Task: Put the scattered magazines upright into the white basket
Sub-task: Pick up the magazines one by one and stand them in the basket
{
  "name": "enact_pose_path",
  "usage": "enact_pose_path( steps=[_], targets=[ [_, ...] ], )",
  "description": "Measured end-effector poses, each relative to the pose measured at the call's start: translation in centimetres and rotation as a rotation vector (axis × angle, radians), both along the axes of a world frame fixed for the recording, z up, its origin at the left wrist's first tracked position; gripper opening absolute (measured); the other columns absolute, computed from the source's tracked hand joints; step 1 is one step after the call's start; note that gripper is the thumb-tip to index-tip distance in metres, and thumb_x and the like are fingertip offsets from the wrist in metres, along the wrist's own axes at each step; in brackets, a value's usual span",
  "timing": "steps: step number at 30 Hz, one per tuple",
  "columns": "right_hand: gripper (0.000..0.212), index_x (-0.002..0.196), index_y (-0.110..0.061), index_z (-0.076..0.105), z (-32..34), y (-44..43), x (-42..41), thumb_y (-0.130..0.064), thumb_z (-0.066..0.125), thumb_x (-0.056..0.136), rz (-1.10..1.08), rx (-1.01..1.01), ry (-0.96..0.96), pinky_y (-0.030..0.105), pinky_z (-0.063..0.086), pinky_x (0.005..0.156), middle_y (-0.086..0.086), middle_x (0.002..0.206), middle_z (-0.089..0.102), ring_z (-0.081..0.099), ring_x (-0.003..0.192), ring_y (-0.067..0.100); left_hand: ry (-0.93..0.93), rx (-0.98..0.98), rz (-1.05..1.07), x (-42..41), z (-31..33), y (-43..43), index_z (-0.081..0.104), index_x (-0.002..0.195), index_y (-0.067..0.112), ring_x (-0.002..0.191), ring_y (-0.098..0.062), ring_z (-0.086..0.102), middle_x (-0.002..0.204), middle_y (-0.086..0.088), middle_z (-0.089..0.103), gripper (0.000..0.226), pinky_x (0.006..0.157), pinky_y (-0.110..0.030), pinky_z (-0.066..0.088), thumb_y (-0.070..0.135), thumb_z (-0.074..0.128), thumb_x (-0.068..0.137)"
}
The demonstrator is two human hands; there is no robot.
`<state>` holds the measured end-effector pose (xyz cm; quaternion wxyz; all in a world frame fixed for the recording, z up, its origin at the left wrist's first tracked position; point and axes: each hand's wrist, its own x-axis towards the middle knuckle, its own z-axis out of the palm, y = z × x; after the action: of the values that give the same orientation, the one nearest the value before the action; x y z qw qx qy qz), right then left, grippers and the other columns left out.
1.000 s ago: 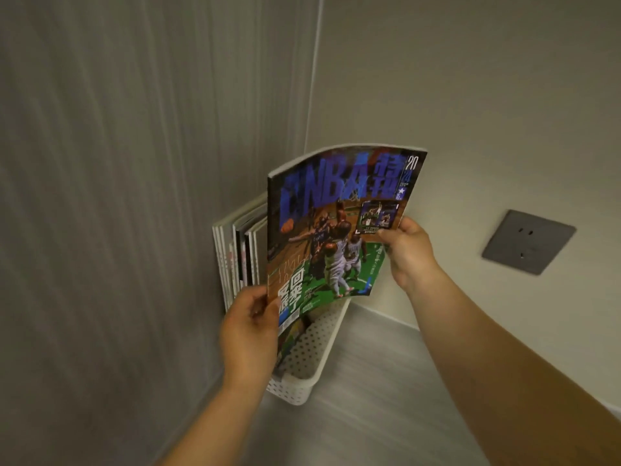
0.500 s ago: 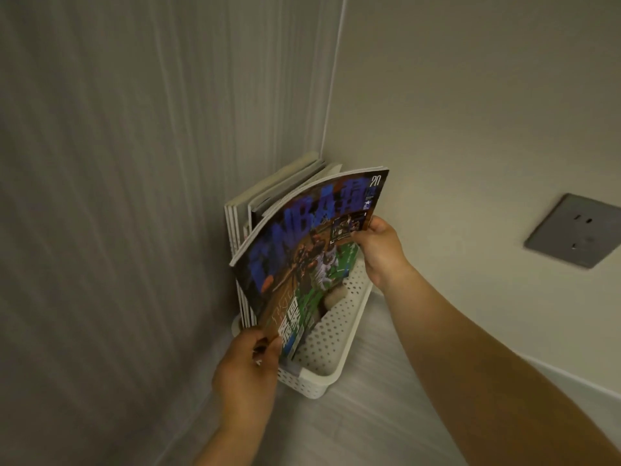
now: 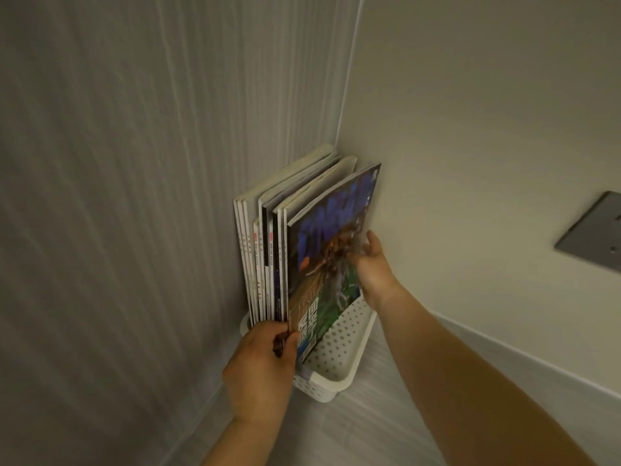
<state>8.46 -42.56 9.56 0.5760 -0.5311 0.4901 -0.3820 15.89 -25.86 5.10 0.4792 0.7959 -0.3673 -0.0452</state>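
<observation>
The white perforated basket [image 3: 339,344] stands on the floor in the room's corner. Several magazines [image 3: 265,237] stand upright in it against the left wall. A blue and green basketball magazine [image 3: 322,264] stands at the right of the row, its lower edge inside the basket. My left hand [image 3: 262,368] pinches that magazine's near lower corner at the spine. My right hand [image 3: 369,264] lies against its cover with the fingers spread, and I cannot tell whether it still grips the far edge.
A ribbed grey wall panel [image 3: 134,196] runs along the left, a plain cream wall [image 3: 470,129] along the right. A grey wall socket [image 3: 594,237] sits at the right edge. Grey floor [image 3: 363,428] lies in front of the basket.
The basketball magazine has gone from held up in the air, cover toward me, down into the basket, turned upright beside the others. My right hand has loosened from its edge and its fingers have spread.
</observation>
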Motion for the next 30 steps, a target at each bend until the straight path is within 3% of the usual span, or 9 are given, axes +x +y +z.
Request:
enact_pose_path(
  steps=[3, 4, 6, 8, 16, 21, 24, 27, 30],
  targets=[
    [0.061, 0.14, -0.032, 0.021, -0.8, 1.3, 1.5, -0.004, 0.04, 0.09, 0.132, 0.034, -0.029, 0.028, 0.046, 0.071, 0.004, 0.134, 0.047, 0.053, 0.096, 0.009, 0.002, -0.003, -0.003, 0.1, -0.2, -0.2, 0.064, 0.067, 0.02, 0.056, -0.013, 0.055, 0.066, -0.001, 0.069, 0.013, 0.048, -0.009, 0.026, 0.019, 0.077, 0.064],
    [0.058, 0.138, -0.036, 0.023, -1.1, 1.6, 2.0, -0.006, 0.036, 0.09, 0.159, 0.046, -0.04, 0.031, 0.049, 0.077, 0.003, 0.131, 0.049, 0.054, 0.096, 0.009, -0.003, -0.004, -0.007, 0.2, -0.2, -0.3, 0.063, 0.066, 0.02, 0.056, -0.012, 0.054, 0.065, -0.001, 0.069, 0.014, 0.047, -0.01, 0.026, 0.019, 0.077, 0.064],
    [0.056, 0.138, -0.038, 0.024, -1.5, 1.7, 2.8, -0.009, 0.029, 0.091, 0.179, 0.076, -0.066, 0.041, 0.043, 0.099, 0.003, 0.136, 0.047, 0.049, 0.112, 0.016, -0.012, -0.011, -0.016, 0.2, -0.2, -0.4, 0.063, 0.066, 0.018, 0.054, -0.012, 0.053, 0.064, -0.001, 0.068, 0.015, 0.046, -0.01, 0.026, 0.018, 0.077, 0.063],
    [0.055, 0.139, -0.037, 0.023, -1.5, 1.9, 3.0, -0.01, 0.026, 0.091, 0.192, 0.08, -0.075, 0.044, 0.035, 0.108, 0.003, 0.141, 0.042, 0.043, 0.121, 0.018, -0.033, -0.019, -0.022, 0.2, -0.4, -0.4, 0.063, 0.066, 0.016, 0.052, -0.013, 0.054, 0.062, -0.003, 0.068, 0.016, 0.045, -0.01, 0.025, 0.015, 0.078, 0.062],
    [0.055, 0.138, -0.039, 0.024, -1.1, 2.8, 2.8, -0.012, 0.031, 0.09, 0.218, -0.003, -0.103, 0.048, 0.034, 0.109, 0.005, 0.142, 0.041, 0.042, 0.126, 0.024, 0.155, -0.061, -0.003, -0.5, -0.7, 0.0, 0.049, 0.071, 0.022, 0.06, -0.018, 0.053, 0.072, -0.006, 0.064, 0.023, 0.053, -0.023, 0.036, 0.012, 0.07, 0.073],
    [0.053, 0.141, -0.032, 0.021, -1.9, 2.6, 2.5, -0.014, 0.031, 0.092, 0.202, 0.045, -0.035, 0.043, 0.031, 0.111, 0.004, 0.145, 0.038, 0.038, 0.128, 0.022, 0.047, 0.012, -0.084, 0.3, -0.4, -0.2, 0.038, 0.055, 0.031, 0.057, -0.015, 0.049, 0.066, 0.004, 0.051, 0.038, 0.045, -0.018, 0.029, 0.019, 0.069, 0.073],
    [0.053, 0.141, -0.03, 0.021, -2.1, 3.0, 2.0, -0.015, 0.033, 0.092, 0.203, 0.047, 0.017, 0.041, 0.03, 0.111, 0.004, 0.145, 0.038, 0.038, 0.13, 0.024, 0.037, 0.023, -0.081, 0.1, -0.3, 0.0, 0.048, 0.059, 0.023, 0.059, -0.014, 0.049, 0.07, 0.002, 0.055, 0.026, 0.046, -0.016, 0.029, 0.02, 0.069, 0.073],
    [0.05, 0.14, -0.026, 0.026, -1.6, 3.4, 0.7, -0.015, 0.034, 0.091, 0.171, 0.035, 0.039, 0.035, 0.038, 0.106, 0.005, 0.139, 0.044, 0.046, 0.119, 0.021, 0.02, 0.032, -0.07, -0.4, -0.1, 0.6, 0.057, 0.067, 0.018, 0.064, -0.014, 0.051, 0.075, 0.002, 0.06, 0.014, 0.051, -0.021, 0.031, 0.022, 0.068, 0.074],
    [0.038, 0.13, -0.017, 0.042, -0.7, 4.6, -1.7, -0.014, 0.038, 0.092, 0.136, 0.001, 0.048, 0.007, 0.048, 0.068, 0.004, 0.113, 0.056, 0.057, 0.084, 0.005, -0.002, -0.015, -0.072, -1.5, 0.5, 1.7, 0.063, 0.071, 0.013, 0.067, -0.017, 0.051, 0.074, -0.003, 0.062, 0.006, 0.057, -0.025, 0.035, 0.012, 0.068, 0.074]
  ],
)
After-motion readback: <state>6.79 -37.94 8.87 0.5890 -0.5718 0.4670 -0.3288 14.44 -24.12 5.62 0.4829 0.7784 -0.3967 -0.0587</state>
